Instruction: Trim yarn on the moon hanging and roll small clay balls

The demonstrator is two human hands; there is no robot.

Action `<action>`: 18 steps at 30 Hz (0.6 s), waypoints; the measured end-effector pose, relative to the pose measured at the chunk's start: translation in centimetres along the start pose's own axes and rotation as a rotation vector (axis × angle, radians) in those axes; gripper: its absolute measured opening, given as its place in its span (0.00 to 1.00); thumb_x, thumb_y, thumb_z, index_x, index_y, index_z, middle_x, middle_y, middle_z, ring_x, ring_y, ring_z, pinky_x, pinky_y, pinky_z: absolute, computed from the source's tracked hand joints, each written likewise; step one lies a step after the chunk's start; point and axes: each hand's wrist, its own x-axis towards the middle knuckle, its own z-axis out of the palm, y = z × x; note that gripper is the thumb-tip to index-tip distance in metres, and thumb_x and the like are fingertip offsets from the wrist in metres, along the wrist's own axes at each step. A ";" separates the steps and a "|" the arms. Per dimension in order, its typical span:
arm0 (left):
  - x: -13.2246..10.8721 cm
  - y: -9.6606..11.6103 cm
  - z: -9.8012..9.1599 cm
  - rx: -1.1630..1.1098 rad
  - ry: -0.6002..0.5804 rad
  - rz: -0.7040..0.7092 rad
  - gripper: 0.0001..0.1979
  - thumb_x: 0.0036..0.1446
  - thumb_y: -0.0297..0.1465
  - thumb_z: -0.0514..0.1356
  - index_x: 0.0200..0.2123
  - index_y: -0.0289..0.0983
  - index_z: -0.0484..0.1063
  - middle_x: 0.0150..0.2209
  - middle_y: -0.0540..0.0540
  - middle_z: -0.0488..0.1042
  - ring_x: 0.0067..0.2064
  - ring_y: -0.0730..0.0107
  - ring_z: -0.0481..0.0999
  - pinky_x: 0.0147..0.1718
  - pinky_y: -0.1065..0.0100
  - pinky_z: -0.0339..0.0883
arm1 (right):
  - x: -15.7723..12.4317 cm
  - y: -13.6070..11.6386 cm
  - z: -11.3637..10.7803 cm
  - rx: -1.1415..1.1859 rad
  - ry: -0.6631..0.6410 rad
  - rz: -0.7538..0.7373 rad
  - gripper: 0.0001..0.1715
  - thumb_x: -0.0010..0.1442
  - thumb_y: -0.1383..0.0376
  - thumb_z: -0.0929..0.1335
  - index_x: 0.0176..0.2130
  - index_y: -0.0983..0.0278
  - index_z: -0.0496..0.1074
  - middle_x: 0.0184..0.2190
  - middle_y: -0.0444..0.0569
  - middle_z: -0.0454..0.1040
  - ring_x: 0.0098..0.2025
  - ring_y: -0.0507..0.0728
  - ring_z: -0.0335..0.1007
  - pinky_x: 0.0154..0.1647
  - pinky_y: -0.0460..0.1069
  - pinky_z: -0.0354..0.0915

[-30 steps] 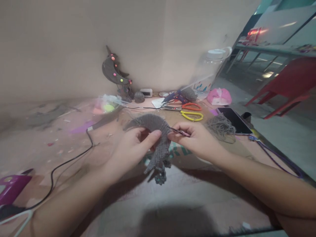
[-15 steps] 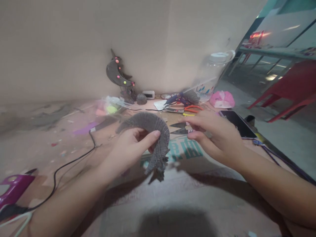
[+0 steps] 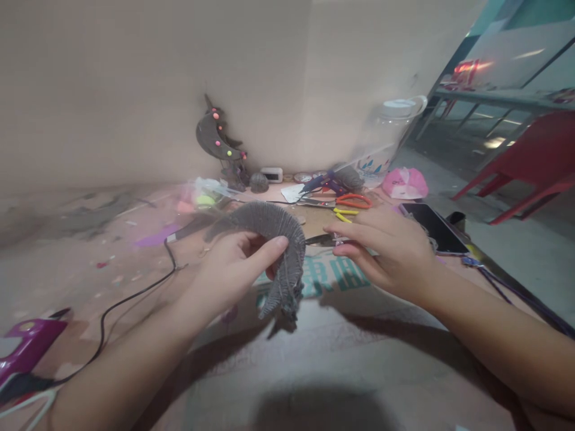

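A crescent wrapped in grey yarn (image 3: 291, 257) is pinched between the thumb and fingers of my left hand (image 3: 249, 257), its ragged lower tip hanging downward. To the right, my right hand (image 3: 386, 248) is closed on a pair of scissors (image 3: 320, 240). Their dark blades point left, together, with the tips at the crescent's outer edge; I cannot tell if they touch it. Most of the scissor handles are hidden by my fingers. A finished-looking grey crescent (image 3: 211, 136) with coloured beads stands by the wall.
Behind the hands lie orange-handled scissors (image 3: 354, 201), yellow-handled pliers (image 3: 345, 213), a glue gun (image 3: 321, 181) and a grey yarn ball (image 3: 259, 182). A clear bottle (image 3: 381, 143), pink bundle (image 3: 405, 183) and phone (image 3: 433, 227) are right. A black cord (image 3: 102, 323) and purple tool (image 3: 31, 344) are left.
The scissor blades, spread apart before, have come together beside the crescent. The crescent has tilted slightly and shifted a little left; my right hand has edged left.
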 end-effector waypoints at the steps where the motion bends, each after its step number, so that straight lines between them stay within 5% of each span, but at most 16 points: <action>1: 0.0 0.0 0.0 0.006 0.000 -0.002 0.21 0.58 0.48 0.59 0.25 0.37 0.76 0.24 0.46 0.79 0.29 0.63 0.77 0.30 0.68 0.68 | 0.0 -0.1 0.0 -0.001 0.000 0.002 0.15 0.69 0.60 0.64 0.43 0.66 0.77 0.26 0.49 0.74 0.29 0.55 0.68 0.32 0.49 0.61; 18: -0.4 0.9 0.1 -0.001 -0.042 -0.025 0.19 0.59 0.46 0.59 0.30 0.36 0.78 0.27 0.47 0.80 0.30 0.65 0.78 0.29 0.71 0.69 | 0.2 -0.2 0.3 -0.010 -0.019 -0.057 0.16 0.71 0.60 0.63 0.44 0.67 0.76 0.26 0.48 0.73 0.29 0.54 0.68 0.32 0.48 0.61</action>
